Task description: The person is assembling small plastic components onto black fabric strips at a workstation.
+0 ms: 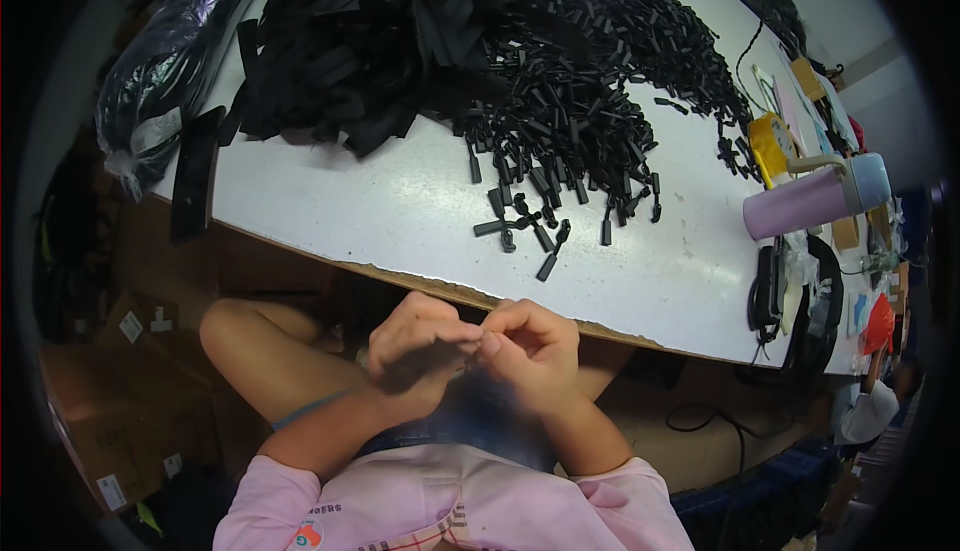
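The right hand (545, 359) presses thumb and forefinger together beside the left hand's (408, 351) half-bent fingers; whether either pinches anything, I cannot tell. From them, black pulls (590, 131) heap the counter (330, 201) at one o'clock, black strips (345, 71) at eleven.

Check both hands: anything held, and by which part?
Can't tell: left hand and right hand meet in front of the body; anything between them is too small or hidden.
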A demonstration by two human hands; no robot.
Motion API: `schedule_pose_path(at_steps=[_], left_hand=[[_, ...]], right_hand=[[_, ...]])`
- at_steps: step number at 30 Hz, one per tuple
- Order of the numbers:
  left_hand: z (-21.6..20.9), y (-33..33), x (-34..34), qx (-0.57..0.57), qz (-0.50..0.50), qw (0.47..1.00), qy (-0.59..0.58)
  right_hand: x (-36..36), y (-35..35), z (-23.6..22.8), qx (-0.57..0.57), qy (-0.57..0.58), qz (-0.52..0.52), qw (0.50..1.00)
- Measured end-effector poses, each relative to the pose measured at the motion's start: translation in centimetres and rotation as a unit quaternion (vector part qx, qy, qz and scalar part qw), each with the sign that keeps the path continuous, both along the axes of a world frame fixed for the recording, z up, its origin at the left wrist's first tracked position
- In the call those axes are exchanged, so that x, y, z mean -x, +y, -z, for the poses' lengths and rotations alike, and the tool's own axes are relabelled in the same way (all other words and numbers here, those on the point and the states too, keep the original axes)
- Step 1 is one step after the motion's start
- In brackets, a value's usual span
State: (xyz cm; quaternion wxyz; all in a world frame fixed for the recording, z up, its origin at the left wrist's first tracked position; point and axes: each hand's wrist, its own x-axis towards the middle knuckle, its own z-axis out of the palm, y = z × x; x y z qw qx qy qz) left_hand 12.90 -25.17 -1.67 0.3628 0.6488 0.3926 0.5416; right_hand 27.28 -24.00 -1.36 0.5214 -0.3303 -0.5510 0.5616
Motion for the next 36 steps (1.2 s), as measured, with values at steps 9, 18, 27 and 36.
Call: schedule_pose_path(at_steps=[9, 18, 27, 36], left_hand=[[-1.3, 0.3, -0.3, 0.384, 0.052, 0.856, -0.342], [0.1, 0.0, -0.4, 0.271, -0.045, 0.946, -0.174], [0.0, 0.5, -1.3, 0.196, -0.003, 0.958, -0.212], [-0.5, 0.0, -0.7, 0.221, -0.031, 0.960, -0.172]], right_hand=[[-1.0, 6.0, -1.1, -0.317, -0.460, 0.206, 0.803], [-1.6, 5.5, -2.0, -0.153, -0.352, 0.159, 0.910], [-0.8, 1.8, -1.4, -0.073, -0.108, 0.058, 0.990], [-0.5, 1.9, -1.9, -0.234, -0.202, 0.078, 0.948]])
